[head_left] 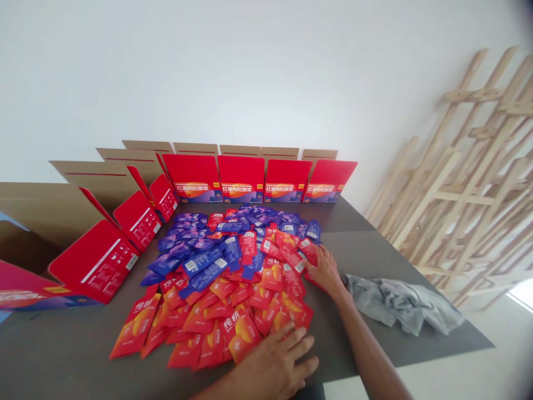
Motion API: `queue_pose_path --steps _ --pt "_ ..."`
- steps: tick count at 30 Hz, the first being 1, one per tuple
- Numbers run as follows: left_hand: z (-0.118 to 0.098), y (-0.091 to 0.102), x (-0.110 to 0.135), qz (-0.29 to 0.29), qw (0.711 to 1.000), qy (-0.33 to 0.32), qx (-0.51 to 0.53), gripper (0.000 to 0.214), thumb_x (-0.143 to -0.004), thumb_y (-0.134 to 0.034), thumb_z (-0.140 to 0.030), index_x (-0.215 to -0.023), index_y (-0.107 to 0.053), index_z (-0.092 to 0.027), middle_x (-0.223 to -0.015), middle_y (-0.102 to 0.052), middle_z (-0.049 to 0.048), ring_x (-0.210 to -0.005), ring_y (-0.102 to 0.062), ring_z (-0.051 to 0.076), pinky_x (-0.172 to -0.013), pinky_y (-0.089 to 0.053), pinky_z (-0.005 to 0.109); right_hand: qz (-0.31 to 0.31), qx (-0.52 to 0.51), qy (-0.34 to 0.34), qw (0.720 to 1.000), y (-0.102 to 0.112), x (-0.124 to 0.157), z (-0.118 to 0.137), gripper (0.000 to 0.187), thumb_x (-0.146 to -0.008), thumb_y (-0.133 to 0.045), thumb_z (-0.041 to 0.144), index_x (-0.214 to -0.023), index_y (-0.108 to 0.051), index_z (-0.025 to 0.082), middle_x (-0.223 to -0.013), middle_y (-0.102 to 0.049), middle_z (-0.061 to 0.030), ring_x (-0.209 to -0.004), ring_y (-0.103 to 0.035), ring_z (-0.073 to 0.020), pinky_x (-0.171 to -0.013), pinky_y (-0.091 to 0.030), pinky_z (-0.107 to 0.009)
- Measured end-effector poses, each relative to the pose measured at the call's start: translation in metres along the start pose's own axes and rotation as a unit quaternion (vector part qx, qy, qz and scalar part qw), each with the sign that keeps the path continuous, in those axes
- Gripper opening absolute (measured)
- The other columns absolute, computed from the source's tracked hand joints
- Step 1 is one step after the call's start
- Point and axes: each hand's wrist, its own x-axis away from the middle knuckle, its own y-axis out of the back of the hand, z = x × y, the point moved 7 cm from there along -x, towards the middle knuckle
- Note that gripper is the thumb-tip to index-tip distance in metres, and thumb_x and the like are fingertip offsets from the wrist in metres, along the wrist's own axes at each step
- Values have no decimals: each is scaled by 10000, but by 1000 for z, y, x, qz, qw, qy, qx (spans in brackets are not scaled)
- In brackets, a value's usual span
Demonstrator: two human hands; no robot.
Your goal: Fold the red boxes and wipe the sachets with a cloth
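As the left hand (272, 361) holds its fingers apart at the near edge of the heaped red pouches (241, 330), the right hand (327, 269) rests against the heap's right side, its grip impossible to tell; blue pouches (208, 275) lie farther back, before red cartons (241, 172).

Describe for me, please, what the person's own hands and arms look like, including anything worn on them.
The left hand and the right hand are both ungloved, with no ring visible. The right forearm is slender and bare, with no sleeve, watch or bracelet in view. Little of the left arm shows.
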Motion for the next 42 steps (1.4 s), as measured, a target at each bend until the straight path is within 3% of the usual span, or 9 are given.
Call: queue_pose_path --steps 7,12,20,27,31,34,38,40,42 --pt "28 -1 -38 7 993 84 86 245 -1022 -514 -243 -1220 -654 -208 -1274 -670 84 -1190 -608 225 -1052 -472 374 -9 17 -23 1000 14 -1 1 592 -903 -618 360 -1456 -508 179 -1264 -625 -179 -1199 -590 -357 -1030 -448 -483" --pt "50 1 -49 -18 988 112 106 310 -969 -561 -170 -1271 -615 -208 -1275 -653 80 -1177 -608 243 -1046 -506 395 -76 -99 16 992 25 -3 7 615 -883 -554 276 -1483 -472 166 -1286 -627 -158 -1174 -610 -307 -1004 -496 -434" --pt "95 19 -44 -185 959 192 99 539 -957 -469 -58 -1471 -483 -218 -1408 -582 137 -1348 -530 278 -1126 -492 488 -142 -336 32 931 54 -5 16 310 -952 -553 375 -1187 -681 217 -1062 -670 -82 -884 -639 -223 -843 -532 -373" --pt "96 16 -39 -190 957 219 -32 823 -904 -445 24 -1646 -227 -258 -1692 -315 149 -1593 -201 339 -1228 -308 591 207 -611 16 764 35 22 60 327 -812 -843 440 -959 -630 242 -983 -668 -1 -834 -632 -156 -759 -543 -261" --pt "92 16 -43 -130 968 216 15 885 -879 -525 -49 -1669 -159 -211 -1555 -512 168 -1466 -424 337 -1234 -278 592 346 -599 18 722 24 44 85 397 -804 -845 502 -1026 -671 223 -967 -708 -15 -853 -673 -179 -827 -563 -319" --pt "97 17 -40 -132 958 238 87 808 -873 -525 -53 -1633 -305 -217 -1416 -600 164 -1336 -529 334 -1166 -391 548 303 -527 32 794 37 42 71 464 -896 -686 631 -1077 -700 205 -994 -730 -61 -932 -690 -230 -903 -555 -392" --pt "102 15 -30 -207 904 256 273 590 -959 -481 -130 -1536 -483 -252 -1475 -562 145 -1406 -488 307 -1188 -387 503 -44 -213 -40 975 97 42 -23 624 -935 -468 732 -1199 -695 214 -1372 -622 -163 -1365 -506 -368 -1168 -345 -578" --pt "108 7 -21 -271 823 295 402 451 -1015 -497 -258 -1461 -569 -249 -1442 -609 130 -1429 -485 294 -1218 -353 472 -138 5 -186 973 116 63 -83 802 -899 -429 783 -1408 -592 184 -1596 -391 -222 -1522 -265 -459 -1190 -214 -682" --pt "116 -7 -10 -336 696 346 531 389 -1007 -569 -387 -1353 -655 -233 -1328 -696 119 -1418 -508 299 -1222 -348 441 -85 111 -269 953 111 82 -127 928 -890 -435 774 -1535 -456 107 -1633 -289 -288 -1533 -224 -497 -1171 -234 -689"
